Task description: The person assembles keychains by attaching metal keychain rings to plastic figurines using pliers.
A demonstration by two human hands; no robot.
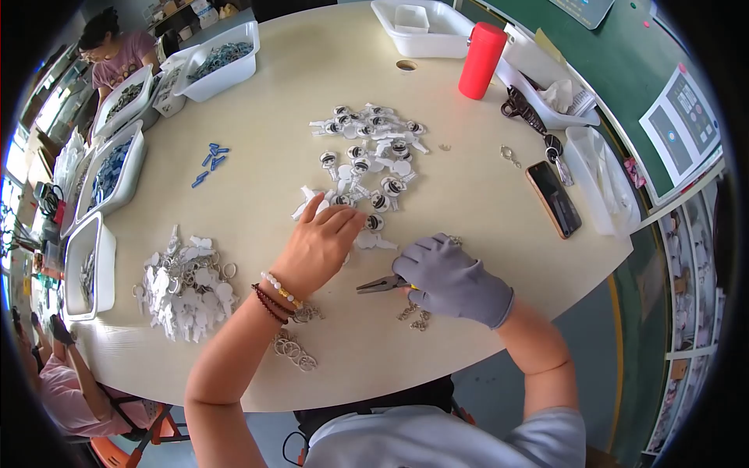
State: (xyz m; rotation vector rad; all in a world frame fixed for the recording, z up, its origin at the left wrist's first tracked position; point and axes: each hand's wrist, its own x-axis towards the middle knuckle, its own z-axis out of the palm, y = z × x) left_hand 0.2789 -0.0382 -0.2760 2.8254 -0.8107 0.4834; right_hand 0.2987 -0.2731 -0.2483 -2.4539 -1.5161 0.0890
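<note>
Metal rings [295, 352] are lying nearest, by the table [265, 140] edge. The gloved right hand [456, 279] is gripping pliers [380, 285]; beside it the bare left hand [318, 242] is reaching onto white charms [360, 165], fingers slightly apart, any pinch impossible to tell. Farther off, a red bottle [482, 61] is standing.

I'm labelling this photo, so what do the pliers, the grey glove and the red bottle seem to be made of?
Pliers: probably steel, with a dull dark-grey metallic nose. Grey glove: likely fabric, perhaps coated, matte and creasing around the fingers. Red bottle: smooth and evenly coloured, so painted metal or plastic; I can't tell which.
</note>
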